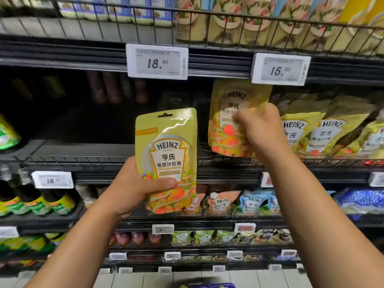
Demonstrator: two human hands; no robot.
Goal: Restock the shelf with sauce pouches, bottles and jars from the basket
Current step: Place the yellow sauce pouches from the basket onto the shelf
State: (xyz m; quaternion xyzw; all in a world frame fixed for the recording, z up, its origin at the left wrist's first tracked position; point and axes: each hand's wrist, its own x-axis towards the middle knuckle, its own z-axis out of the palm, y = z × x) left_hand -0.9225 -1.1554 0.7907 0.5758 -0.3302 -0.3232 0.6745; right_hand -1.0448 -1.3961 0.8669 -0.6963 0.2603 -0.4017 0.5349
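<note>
Two pouches are riding in your hands, your left hand (133, 188) gripping one pouch (166, 154) before the shelf (104, 163), your right hand (257, 129) pinching another (226, 121) beside the row (315, 132), which you are risking toppling.
</note>
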